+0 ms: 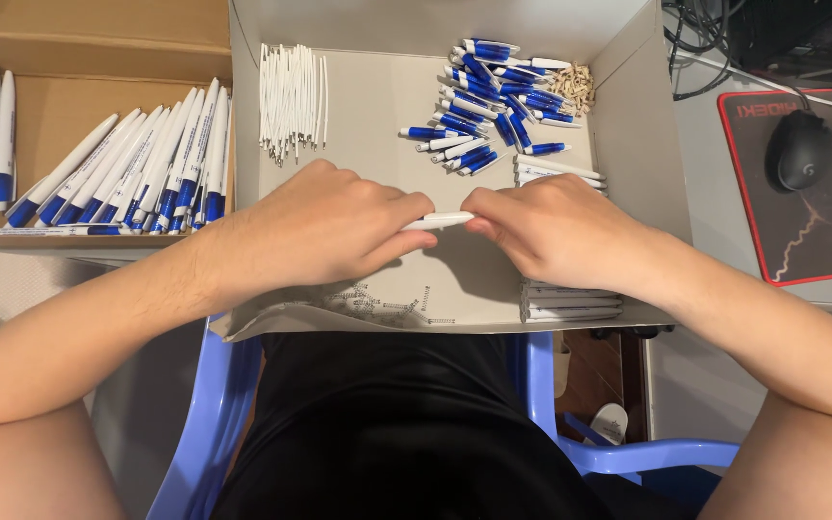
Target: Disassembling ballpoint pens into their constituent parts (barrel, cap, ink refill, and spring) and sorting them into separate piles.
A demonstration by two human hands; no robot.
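White pen barrel [438, 221] apparently pinched between left hand [325, 226] and right hand [556, 231].

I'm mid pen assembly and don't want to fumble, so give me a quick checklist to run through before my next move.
1. White pen barrel held at both ends by left hand and right hand: ok.
2. Barrel level over the grey tray: ok.
3. White refills within reach at the tray's back left: ok.
4. Blue-and-white parts piled at back right: ok.
5. Springs loose near the front edge: ok.
6. Refill already inside the barrel: cannot tell.
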